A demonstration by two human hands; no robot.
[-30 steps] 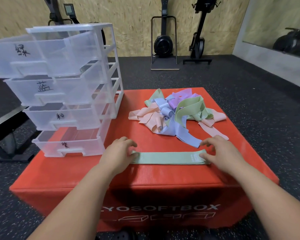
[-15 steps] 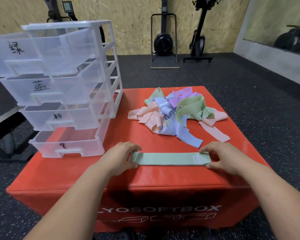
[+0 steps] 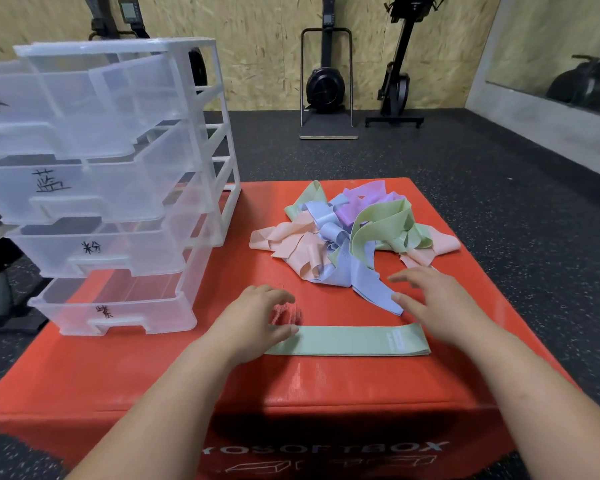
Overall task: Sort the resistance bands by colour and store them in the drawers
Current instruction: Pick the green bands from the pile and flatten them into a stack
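Green band [image 3: 347,344] lies flat, long axis left-right; left hand [image 3: 253,320] rests loose-fingered on its left end, right hand [image 3: 437,303] spread open just beyond its right end

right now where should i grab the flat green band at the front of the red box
Probably pinch the flattened pale green fabric band at its right short end, coming from the right with the right hand. It lies flat on the red soft box, its right end bare, while the left hand covers the left end.
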